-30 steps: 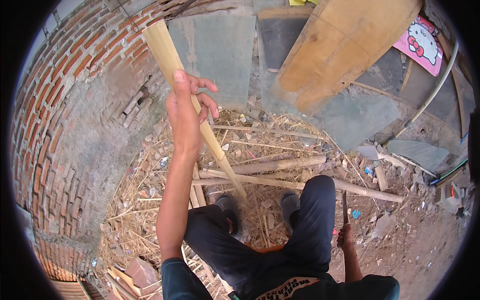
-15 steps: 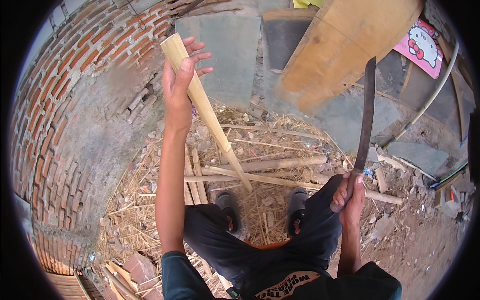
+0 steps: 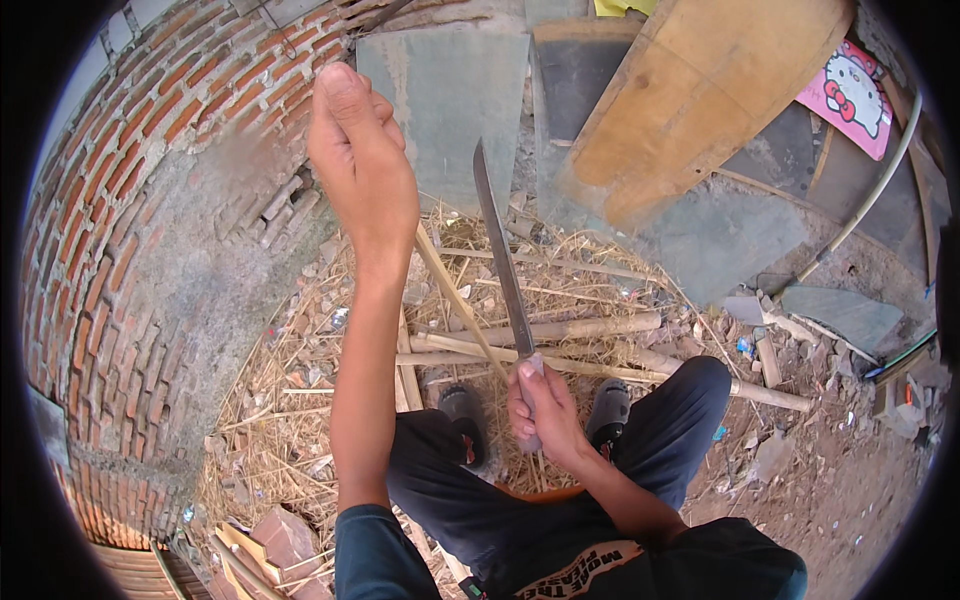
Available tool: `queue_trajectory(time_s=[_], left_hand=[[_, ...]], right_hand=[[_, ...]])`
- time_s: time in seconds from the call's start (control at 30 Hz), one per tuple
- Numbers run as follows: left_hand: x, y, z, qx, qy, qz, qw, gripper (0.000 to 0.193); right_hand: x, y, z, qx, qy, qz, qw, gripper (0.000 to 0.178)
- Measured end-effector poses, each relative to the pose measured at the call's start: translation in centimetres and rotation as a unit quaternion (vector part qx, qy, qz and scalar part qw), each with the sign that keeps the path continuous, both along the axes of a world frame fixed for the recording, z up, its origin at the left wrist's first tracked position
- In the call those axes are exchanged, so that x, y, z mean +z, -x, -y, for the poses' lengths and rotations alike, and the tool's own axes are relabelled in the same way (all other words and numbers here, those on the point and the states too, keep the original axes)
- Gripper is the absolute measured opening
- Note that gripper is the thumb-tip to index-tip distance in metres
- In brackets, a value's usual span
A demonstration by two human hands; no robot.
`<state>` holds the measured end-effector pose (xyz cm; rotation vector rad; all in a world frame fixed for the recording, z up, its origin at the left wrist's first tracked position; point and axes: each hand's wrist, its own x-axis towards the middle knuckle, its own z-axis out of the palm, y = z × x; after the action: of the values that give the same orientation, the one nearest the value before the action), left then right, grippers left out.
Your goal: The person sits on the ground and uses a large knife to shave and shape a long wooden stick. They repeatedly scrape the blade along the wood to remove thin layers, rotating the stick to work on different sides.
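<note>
My left hand (image 3: 362,165) is raised at the upper left with its fingers curled closed. It grips the upper end of a pale split bamboo piece (image 3: 455,290), most of that end being hidden behind the hand and wrist. The bamboo slants down toward the ground between my feet. My right hand (image 3: 548,412) is closed round the handle of a machete (image 3: 503,255) in front of my knees. The long dark blade points up and away, just right of the bamboo, its tip a little right of my left hand.
Straw and chips litter the ground (image 3: 290,400), with bamboo poles (image 3: 590,328) lying crosswise beyond my feet. A brick wall (image 3: 110,270) rises on the left. A brown board (image 3: 700,110) and grey panels (image 3: 440,110) lean at the back. Rubble (image 3: 770,455) covers the right side.
My right hand has swung the machete leftward, from beyond my right knee to beside the bamboo. My left hand has turned and curled closed, so the bamboo's upper end is now hidden.
</note>
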<state>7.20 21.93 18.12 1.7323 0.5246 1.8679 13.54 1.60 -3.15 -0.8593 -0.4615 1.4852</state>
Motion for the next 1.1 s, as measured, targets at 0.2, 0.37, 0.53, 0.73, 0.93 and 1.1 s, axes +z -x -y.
queue_trajectory(time_s=[0.2,0.37,0.53,0.73,0.93,1.1], left_hand=[[-0.2,0.7,2.2,-0.045,0.02,0.005,0.999,0.044],[-0.5,0.1,3.0,-0.038,-0.003,0.011,0.999,0.039],[-0.6,0.0,3.4,-0.095,0.003,0.057,0.994,0.035],[-0.2,1.1,3.2,-0.078,0.002,0.021,0.997,0.035],[-1.4,2.1,2.9,-0.136,0.028,0.031,0.99,0.031],[-1.1,2.0,2.5,-0.105,0.05,0.012,0.993,0.038]], right_hand=[[2.0,-0.9,-0.5,-0.053,-0.07,0.004,0.996,0.041],[-0.1,-0.5,0.9,0.031,0.031,0.014,0.999,0.041],[0.2,-0.1,1.5,0.081,0.042,0.021,0.996,0.043],[3.2,-1.7,1.5,-0.037,-0.087,0.06,0.994,0.04],[-2.8,-0.5,0.0,0.142,0.087,0.107,0.98,0.04],[-2.2,-1.8,-1.1,0.172,0.126,-0.017,0.977,0.045]])
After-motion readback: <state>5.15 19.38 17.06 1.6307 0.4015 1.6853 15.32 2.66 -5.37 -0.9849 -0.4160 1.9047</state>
